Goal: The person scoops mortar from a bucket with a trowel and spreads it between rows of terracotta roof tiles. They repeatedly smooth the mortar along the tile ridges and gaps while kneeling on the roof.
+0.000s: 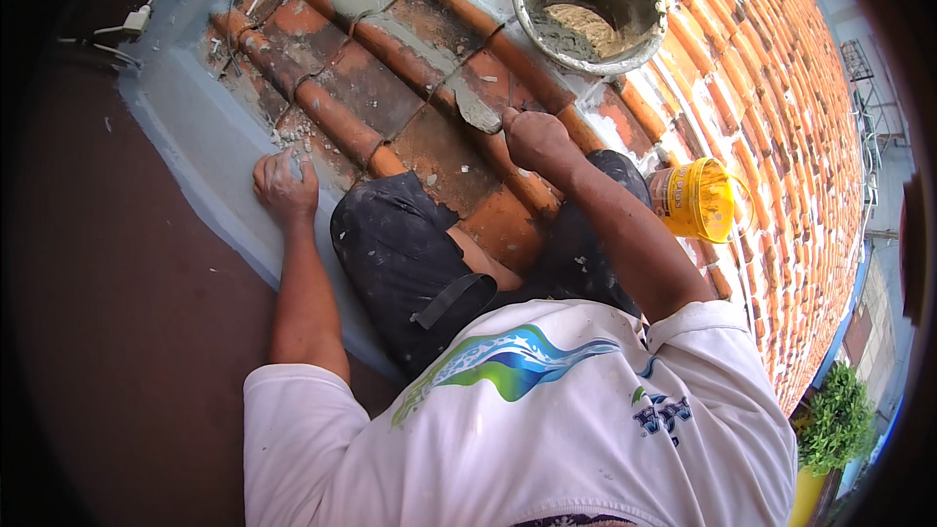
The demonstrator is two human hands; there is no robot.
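Note:
My right hand (539, 143) is closed round the handle of a trowel (476, 111), its blade coated with grey mortar. The blade lies over a ridge of the clay roof tiles (427, 151), close to a smeared band of wet mortar (425, 42). On the left, my left hand (285, 185) rests on the grey-coated strip (200, 151) beside the tile edge. Its thumb stands apart from the bent fingers, next to small rubble (299, 134). A bluish-grey patch shows between them; whether it is a loose piece I cannot make out.
A mortar-caked bucket (644, 39) with mortar inside stands at the far right of the trowel. Beyond my right knee, a yellow pail (705, 200) lies tilted on the tiles. A brown wall (127, 332) borders the left; a white cable connector (136, 20) hangs at upper left.

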